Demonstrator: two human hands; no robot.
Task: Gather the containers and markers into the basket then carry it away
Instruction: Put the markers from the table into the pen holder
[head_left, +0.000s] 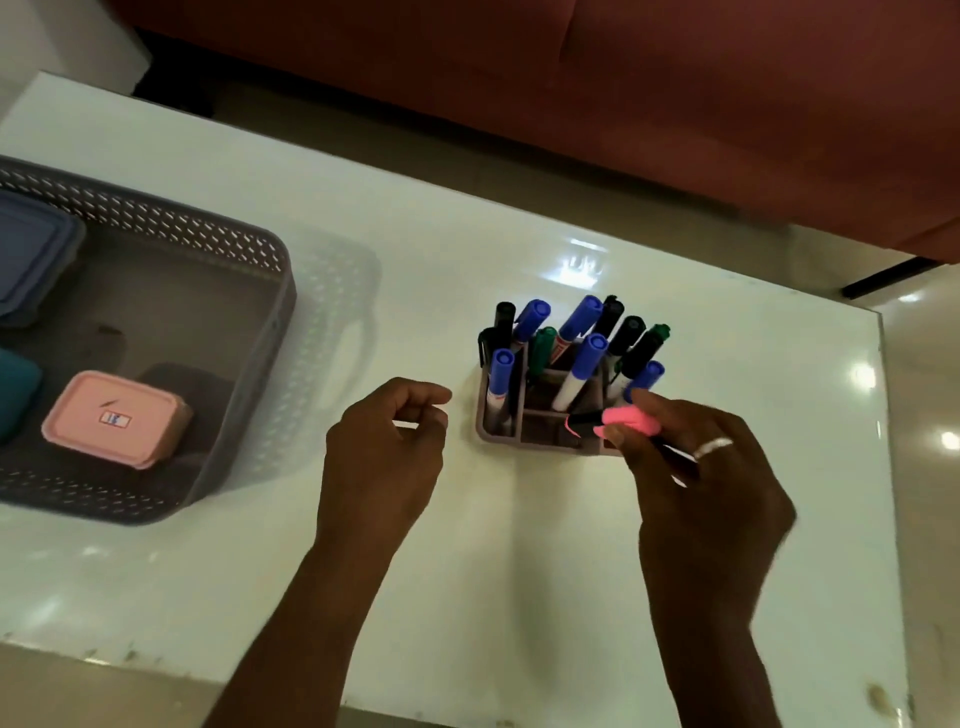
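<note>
A grey perforated basket (244, 374) stands at the table's left and holds a pink lidded container (117, 418), a blue one (31, 260) and part of a teal one (15, 389). Right of centre a small grey marker holder (498, 431) is packed with several blue, black and green markers (587, 358). My right hand (696, 483) grips a pink-capped marker (623, 418) lying across the holder's near edge. My left hand (384, 447) hovers just left of the holder, fingers loosely curled, holding nothing.
The white glossy table (467, 571) ends close on the right and near side. A red-brown sofa (623, 78) runs along the far side. A white block (67, 41) sits at the far left corner.
</note>
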